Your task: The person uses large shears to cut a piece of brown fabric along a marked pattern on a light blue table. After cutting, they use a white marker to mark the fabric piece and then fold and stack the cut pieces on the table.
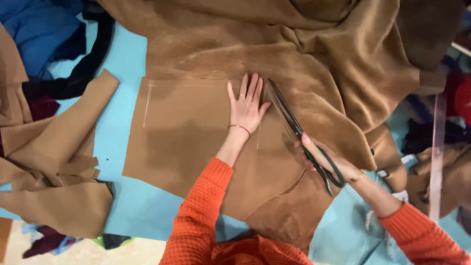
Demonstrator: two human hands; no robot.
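Offcuts point(54, 172) piled at left on the blue table point(132, 201), clear of the work. Left hand point(247, 105) pressed flat, fingers spread, on the tan fabric point(186, 132) beside the chalk line point(147, 103), apparently to keep the sheet from shifting. Right hand point(331, 164) clamped through the handles of the scissors point(294, 127), blades slightly parted and laid into the fabric just right of the flat hand, bulk cloth bunched beyond.
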